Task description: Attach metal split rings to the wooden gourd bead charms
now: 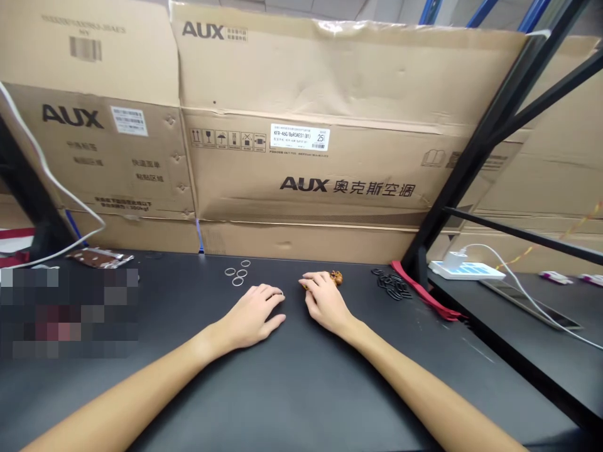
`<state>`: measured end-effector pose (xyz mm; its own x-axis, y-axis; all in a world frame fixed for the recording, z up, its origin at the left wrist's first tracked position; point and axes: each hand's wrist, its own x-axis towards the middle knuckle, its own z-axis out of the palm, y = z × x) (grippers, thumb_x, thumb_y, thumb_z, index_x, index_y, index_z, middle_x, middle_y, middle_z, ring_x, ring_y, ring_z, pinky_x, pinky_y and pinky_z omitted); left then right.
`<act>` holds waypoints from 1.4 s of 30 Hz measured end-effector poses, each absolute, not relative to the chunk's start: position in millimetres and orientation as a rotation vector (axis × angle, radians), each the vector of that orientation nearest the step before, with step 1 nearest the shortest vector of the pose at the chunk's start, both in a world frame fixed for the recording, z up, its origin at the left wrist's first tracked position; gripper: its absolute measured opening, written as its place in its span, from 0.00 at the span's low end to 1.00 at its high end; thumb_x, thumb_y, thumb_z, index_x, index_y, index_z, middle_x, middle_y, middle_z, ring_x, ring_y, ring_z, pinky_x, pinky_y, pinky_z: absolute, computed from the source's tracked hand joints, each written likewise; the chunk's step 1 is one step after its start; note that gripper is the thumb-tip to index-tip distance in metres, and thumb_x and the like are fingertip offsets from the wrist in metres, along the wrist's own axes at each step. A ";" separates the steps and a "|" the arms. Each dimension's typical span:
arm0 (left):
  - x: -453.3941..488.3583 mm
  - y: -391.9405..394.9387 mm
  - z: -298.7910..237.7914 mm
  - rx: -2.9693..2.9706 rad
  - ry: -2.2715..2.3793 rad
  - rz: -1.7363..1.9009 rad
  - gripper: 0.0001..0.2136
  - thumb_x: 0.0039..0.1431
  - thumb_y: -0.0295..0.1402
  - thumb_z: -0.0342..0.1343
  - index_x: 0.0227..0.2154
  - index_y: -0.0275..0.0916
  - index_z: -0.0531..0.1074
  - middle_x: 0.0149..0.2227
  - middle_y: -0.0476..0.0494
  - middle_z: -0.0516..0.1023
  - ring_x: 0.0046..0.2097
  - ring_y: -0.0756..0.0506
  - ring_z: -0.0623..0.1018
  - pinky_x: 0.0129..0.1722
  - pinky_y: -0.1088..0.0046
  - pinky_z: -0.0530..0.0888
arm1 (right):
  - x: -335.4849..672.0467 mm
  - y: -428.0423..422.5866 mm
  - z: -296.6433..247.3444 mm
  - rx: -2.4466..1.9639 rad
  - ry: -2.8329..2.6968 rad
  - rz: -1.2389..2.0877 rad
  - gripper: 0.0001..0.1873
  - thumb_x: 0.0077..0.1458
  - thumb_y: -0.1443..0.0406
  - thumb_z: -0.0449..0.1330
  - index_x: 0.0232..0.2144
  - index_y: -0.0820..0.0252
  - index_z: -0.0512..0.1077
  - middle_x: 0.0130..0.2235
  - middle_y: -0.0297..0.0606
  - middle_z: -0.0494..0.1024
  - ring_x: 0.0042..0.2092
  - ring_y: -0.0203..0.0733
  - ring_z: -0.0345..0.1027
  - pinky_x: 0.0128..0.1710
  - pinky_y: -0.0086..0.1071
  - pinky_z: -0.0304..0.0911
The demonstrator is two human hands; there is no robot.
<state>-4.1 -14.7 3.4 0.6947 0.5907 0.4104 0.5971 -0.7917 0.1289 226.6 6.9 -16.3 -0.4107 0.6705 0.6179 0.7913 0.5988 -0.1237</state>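
Right of the metal rings (242, 277), I see my right hand (326, 302) curled over a small brown item (337, 277), grip unclear; before the rings, my left hand (254, 316) rests half-open, thumb apart.

Rings (240, 277) silver; trinket (336, 277) golden-brown; loops (394, 286) black; strap (424, 295) red.

On table (301, 389): rings (242, 274) beyond left hand (254, 317); loose pieces (336, 277), apparently partly under right hand (327, 304); links (394, 286) farther right, just left of strap (424, 292). Cardboard (301, 81) stands behind; power strip (466, 272) right of frame post (475, 150).
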 end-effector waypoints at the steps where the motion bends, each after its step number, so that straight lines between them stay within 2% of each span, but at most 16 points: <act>1: -3.7 -14.7 3.4 -2.863 -1.038 -0.685 0.15 0.63 0.39 0.50 0.49 0.39 0.69 0.50 0.38 0.73 0.51 0.39 0.71 0.52 0.58 0.68 | 227.0 7.1 -17.0 -1.200 -2.174 -0.276 0.15 0.56 0.72 0.51 0.44 0.63 0.72 0.49 0.49 0.70 0.50 0.51 0.59 0.53 0.47 0.60; 6: -4.1 -13.9 2.0 -2.922 -1.064 -0.736 0.12 0.63 0.37 0.51 0.46 0.39 0.70 0.47 0.39 0.75 0.49 0.40 0.73 0.50 0.61 0.69 | 228.3 6.4 -20.7 -1.328 -2.140 -0.334 0.11 0.55 0.67 0.55 0.39 0.64 0.74 0.50 0.52 0.66 0.52 0.55 0.56 0.54 0.50 0.58; 9: -4.6 -13.4 1.5 -2.999 -1.067 -0.762 0.10 0.63 0.35 0.50 0.44 0.41 0.70 0.46 0.42 0.75 0.48 0.42 0.74 0.49 0.64 0.70 | 228.2 5.4 -20.4 -1.301 -2.153 -0.270 0.09 0.55 0.67 0.56 0.37 0.62 0.74 0.50 0.51 0.65 0.54 0.55 0.55 0.54 0.51 0.57; 16: -4.5 -11.0 2.7 -3.057 -1.077 -0.855 0.05 0.63 0.32 0.49 0.34 0.40 0.69 0.42 0.44 0.74 0.41 0.46 0.76 0.44 0.69 0.72 | 225.8 2.5 -16.4 -1.207 -2.173 -0.106 0.06 0.50 0.70 0.58 0.33 0.60 0.73 0.51 0.48 0.65 0.55 0.52 0.55 0.54 0.49 0.57; 20: -3.9 -11.8 4.2 -2.989 -1.063 -0.813 0.07 0.64 0.31 0.47 0.31 0.39 0.68 0.46 0.42 0.70 0.44 0.45 0.74 0.46 0.67 0.72 | 225.9 2.4 -15.2 -1.248 -2.178 -0.132 0.04 0.52 0.67 0.59 0.30 0.61 0.74 0.51 0.49 0.65 0.54 0.53 0.55 0.55 0.49 0.56; 25: -2.5 -13.8 6.6 -2.926 -1.027 -0.707 0.09 0.64 0.30 0.45 0.29 0.37 0.68 0.45 0.39 0.70 0.45 0.43 0.72 0.46 0.63 0.71 | 226.2 2.5 -14.0 -1.212 -2.221 -0.151 0.05 0.54 0.65 0.60 0.30 0.60 0.75 0.52 0.48 0.64 0.55 0.53 0.54 0.54 0.49 0.57; 35: -3.5 -14.9 6.5 -2.893 -1.005 -0.686 0.11 0.65 0.28 0.40 0.30 0.36 0.66 0.46 0.35 0.68 0.48 0.40 0.71 0.46 0.60 0.69 | 222.2 0.7 -14.2 -1.191 -2.243 -0.256 0.07 0.56 0.70 0.56 0.30 0.61 0.74 0.53 0.50 0.65 0.54 0.55 0.54 0.52 0.54 0.59; 42: -2.4 -9.1 -2.8 -2.955 -1.145 -0.899 0.11 0.66 0.30 0.39 0.30 0.38 0.64 0.47 0.37 0.67 0.48 0.42 0.70 0.50 0.61 0.69 | 215.1 -6.6 -12.1 -1.092 -2.193 0.021 0.07 0.58 0.69 0.54 0.29 0.60 0.71 0.50 0.48 0.67 0.55 0.50 0.55 0.52 0.48 0.59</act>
<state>-2.4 -9.1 -2.8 0.6120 0.6614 0.4337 0.5784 -0.7483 0.3249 215.1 -6.6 -12.1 -0.4187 0.7117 0.5641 0.7008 0.6483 -0.2977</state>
